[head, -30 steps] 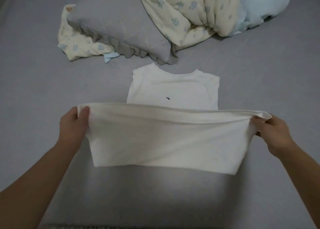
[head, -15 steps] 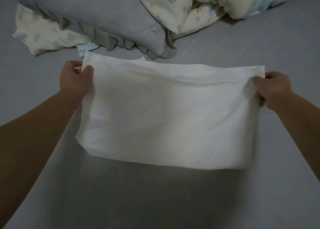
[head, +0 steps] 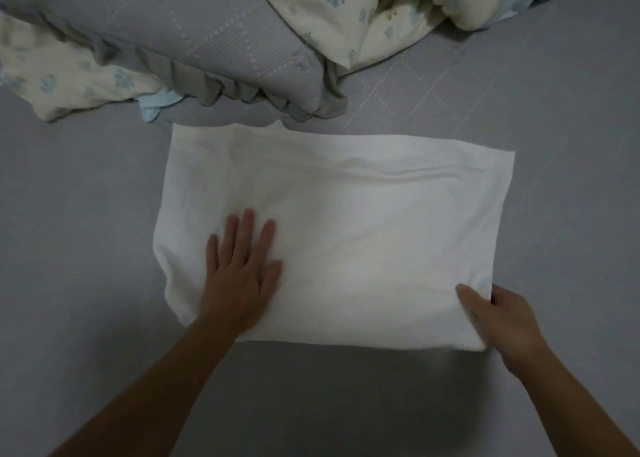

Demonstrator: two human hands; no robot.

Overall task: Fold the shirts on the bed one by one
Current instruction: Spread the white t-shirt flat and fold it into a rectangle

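Now the left hand lies flat, fingers straight, pressing the near left part of the white shirt, while the right hand grips the near right corner, thumb on top and fingers seemingly tucked beneath. That shirt sits folded into a wide rectangle on the grey bed sheet, its far edge just short of the grey ruffled pillow and floral quilt. Soft, light cotton by the look of it, limp and prone to creasing, so corners and edges are the places to take hold.
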